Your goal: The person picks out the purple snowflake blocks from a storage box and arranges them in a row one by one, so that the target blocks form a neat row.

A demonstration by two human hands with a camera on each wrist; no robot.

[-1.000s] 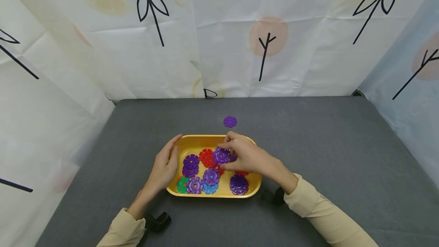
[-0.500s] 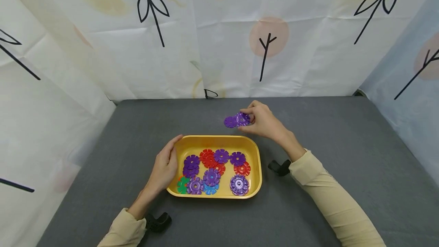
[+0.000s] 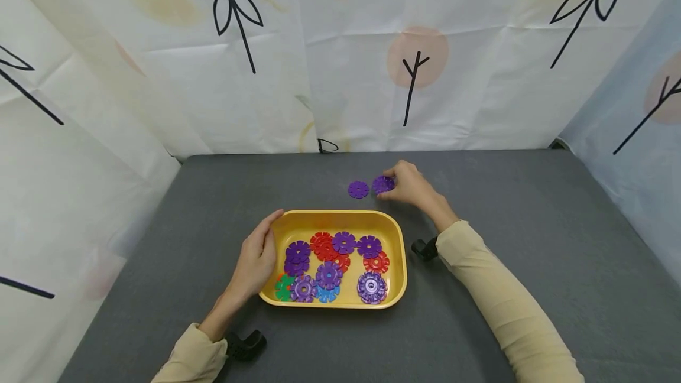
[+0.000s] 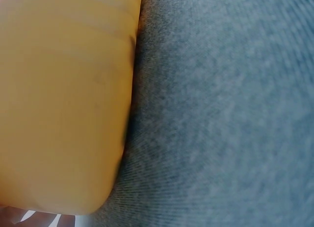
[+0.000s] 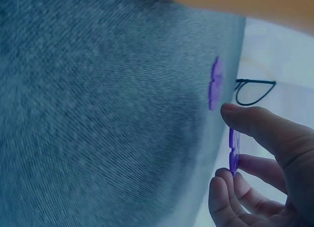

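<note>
Between the thumb and fingers of my right hand, a purple flower-shaped disc is pinched just beyond the tray. In the right wrist view this held flower disc appears edge-on. A second purple flower disc lies flat on the table to its left. My left hand holds the left side of the yellow tray, thumb at the rim. The left wrist view is mostly the outer wall of the tray, with fingertips at the bottom corner.
Inside the tray are several flower discs, among them purple ones, red ones, a blue one and a green one. Grey cloth covers the table. White printed curtains hang behind and at both sides.
My right hand has lifted a purple flower disc out of the tray and carried it to the far side, then shifted slightly right. The left hand stays at the tray.
</note>
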